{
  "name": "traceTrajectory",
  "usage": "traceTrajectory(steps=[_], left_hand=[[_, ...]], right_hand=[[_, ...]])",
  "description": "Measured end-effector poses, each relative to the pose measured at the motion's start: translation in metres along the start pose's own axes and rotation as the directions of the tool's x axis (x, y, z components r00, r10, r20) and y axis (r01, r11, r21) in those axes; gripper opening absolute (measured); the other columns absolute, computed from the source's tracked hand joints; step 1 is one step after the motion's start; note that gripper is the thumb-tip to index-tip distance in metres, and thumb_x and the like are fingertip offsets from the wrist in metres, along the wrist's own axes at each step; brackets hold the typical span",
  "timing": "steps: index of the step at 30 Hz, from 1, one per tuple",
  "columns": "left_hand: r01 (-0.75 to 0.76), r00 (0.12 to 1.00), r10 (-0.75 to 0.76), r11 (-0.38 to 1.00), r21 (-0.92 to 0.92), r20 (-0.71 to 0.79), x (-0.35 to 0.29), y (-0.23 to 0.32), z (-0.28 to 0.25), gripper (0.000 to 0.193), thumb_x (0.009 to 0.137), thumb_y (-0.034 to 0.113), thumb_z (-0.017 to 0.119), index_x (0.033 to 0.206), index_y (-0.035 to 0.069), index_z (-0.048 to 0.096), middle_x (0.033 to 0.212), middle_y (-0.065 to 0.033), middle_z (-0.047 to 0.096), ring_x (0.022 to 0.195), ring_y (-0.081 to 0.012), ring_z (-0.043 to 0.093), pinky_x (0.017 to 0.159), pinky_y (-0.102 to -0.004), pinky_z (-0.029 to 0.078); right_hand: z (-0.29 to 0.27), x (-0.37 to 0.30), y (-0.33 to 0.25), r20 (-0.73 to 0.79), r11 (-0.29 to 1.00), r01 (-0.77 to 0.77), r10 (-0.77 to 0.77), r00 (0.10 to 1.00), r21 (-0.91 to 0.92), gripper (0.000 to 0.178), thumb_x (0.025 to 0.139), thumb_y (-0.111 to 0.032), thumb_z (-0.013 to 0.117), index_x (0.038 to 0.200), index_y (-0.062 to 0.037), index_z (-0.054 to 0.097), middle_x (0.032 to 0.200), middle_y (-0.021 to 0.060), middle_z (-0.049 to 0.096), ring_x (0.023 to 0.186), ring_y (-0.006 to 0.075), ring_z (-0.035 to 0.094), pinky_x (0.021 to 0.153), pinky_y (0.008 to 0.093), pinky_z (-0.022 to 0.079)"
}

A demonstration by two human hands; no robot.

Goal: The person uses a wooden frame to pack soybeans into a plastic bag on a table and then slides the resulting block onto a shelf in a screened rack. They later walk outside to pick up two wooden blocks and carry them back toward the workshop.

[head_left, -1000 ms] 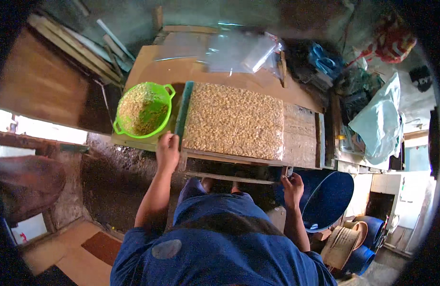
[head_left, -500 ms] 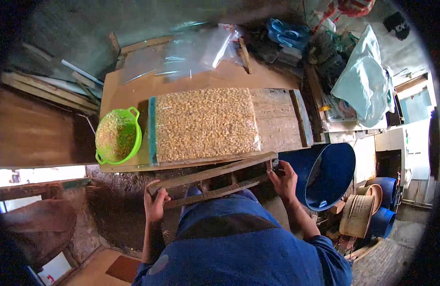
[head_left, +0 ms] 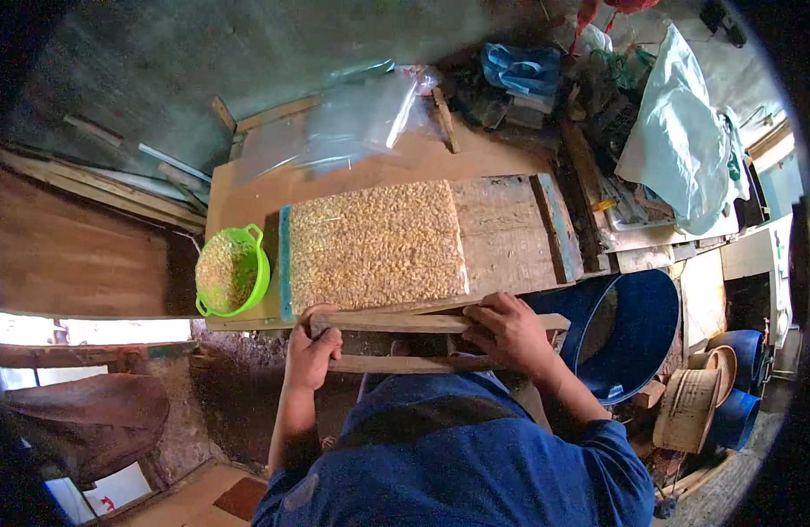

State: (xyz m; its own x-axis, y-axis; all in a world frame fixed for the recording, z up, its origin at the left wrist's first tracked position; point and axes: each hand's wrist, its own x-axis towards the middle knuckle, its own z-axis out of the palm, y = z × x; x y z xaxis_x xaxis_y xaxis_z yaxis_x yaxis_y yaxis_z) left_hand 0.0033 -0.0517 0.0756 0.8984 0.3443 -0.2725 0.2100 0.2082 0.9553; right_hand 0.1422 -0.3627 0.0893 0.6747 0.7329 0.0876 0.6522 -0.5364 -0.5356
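My left hand point(head_left: 313, 350) grips the left end of a wooden frame point(head_left: 405, 342) made of two long slats, held at the near edge of the work table point(head_left: 501, 233). My right hand point(head_left: 508, 332) lies over the frame's right part, fingers wrapped on the upper slat. Just beyond the frame, a flat rectangular slab of pale yellow grains point(head_left: 374, 246) lies on the table, with a blue strip along its left side. A green colander point(head_left: 232, 272) filled with the same grains stands at the slab's left.
Clear plastic sheeting point(head_left: 352, 123) lies at the table's far side. A blue barrel point(head_left: 629, 338) stands at my right, with round woven sieves point(head_left: 694, 404) below it. A pale cloth sack point(head_left: 686, 149) and clutter fill the right bench. Planks lean at the left.
My left hand left the table edge by the colander and took the wooden frame. Both hands have brought the frame up level against the near edge. The camera has tilted.
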Motion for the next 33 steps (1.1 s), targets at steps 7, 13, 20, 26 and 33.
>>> traceTrajectory(steps=[7, 13, 20, 26, 33], left_hand=[[-0.166, 0.985, 0.168, 0.985, 0.047, -0.025, -0.001, 0.005, 0.041, 0.077, 0.085, 0.045, 0.06, 0.14, 0.004, 0.026, 0.11, -0.0137, 0.056, 0.093, -0.0182, 0.056, 0.078, -0.0314, 0.044], [0.077, 0.97, -0.022, 0.972, 0.221, -0.242, -0.023, -0.028, 0.041, 0.054, 0.095, 0.04, 0.045, 0.133, 0.003, 0.039, 0.114, -0.0121, 0.054, 0.099, -0.0178, 0.056, 0.077, -0.0288, 0.043], [0.461, 0.844, -0.339, 0.854, 0.241, -0.415, -0.053, -0.119, 0.003, 0.051, 0.095, 0.039, 0.047, 0.128, 0.001, 0.046, 0.114, -0.0103, 0.056, 0.096, -0.0192, 0.058, 0.081, -0.0302, 0.046], [0.517, 0.776, -0.384, 0.842, 0.155, -0.501, -0.122, -0.18, -0.015, 0.049, 0.093, 0.039, 0.051, 0.123, 0.001, 0.05, 0.104, -0.01, 0.061, 0.093, -0.0216, 0.06, 0.075, -0.0342, 0.05], [0.64, 0.622, -0.563, 0.766, -0.062, -0.543, -0.151, -0.197, -0.013, 0.048, 0.092, 0.04, 0.053, 0.12, 0.0, 0.051, 0.104, -0.0114, 0.059, 0.088, -0.0216, 0.061, 0.068, -0.0339, 0.051]], right_hand=[[-0.015, -0.007, 0.041, -0.123, 0.963, -0.178, 0.206, 0.971, 0.204, 0.028, 0.077, -0.012, 0.067, 0.105, -0.0059, 0.062, 0.083, 0.0135, 0.056, 0.079, 0.0305, 0.058, 0.07, 0.0375, 0.047], [-0.016, 0.013, 0.1, -0.28, 0.883, -0.374, 0.45, 0.848, 0.286, 0.023, 0.082, -0.014, 0.063, 0.099, -0.001, 0.056, 0.085, 0.0198, 0.057, 0.077, 0.0397, 0.057, 0.066, 0.042, 0.045], [0.019, 0.051, 0.143, -0.163, 0.819, -0.547, 0.572, 0.804, 0.175, 0.024, 0.084, -0.025, 0.059, 0.094, -0.0033, 0.055, 0.091, 0.022, 0.058, 0.082, 0.0429, 0.058, 0.069, 0.0488, 0.047], [0.037, 0.066, 0.14, -0.093, 0.824, -0.553, 0.564, 0.82, 0.121, 0.024, 0.083, -0.019, 0.059, 0.098, -0.0017, 0.054, 0.094, 0.0246, 0.058, 0.086, 0.0445, 0.057, 0.074, 0.049, 0.047], [0.05, 0.073, 0.135, -0.121, 0.845, -0.522, 0.533, 0.837, 0.114, 0.029, 0.084, -0.017, 0.055, 0.107, -0.0009, 0.05, 0.098, 0.0247, 0.057, 0.087, 0.0449, 0.057, 0.075, 0.05, 0.047]])
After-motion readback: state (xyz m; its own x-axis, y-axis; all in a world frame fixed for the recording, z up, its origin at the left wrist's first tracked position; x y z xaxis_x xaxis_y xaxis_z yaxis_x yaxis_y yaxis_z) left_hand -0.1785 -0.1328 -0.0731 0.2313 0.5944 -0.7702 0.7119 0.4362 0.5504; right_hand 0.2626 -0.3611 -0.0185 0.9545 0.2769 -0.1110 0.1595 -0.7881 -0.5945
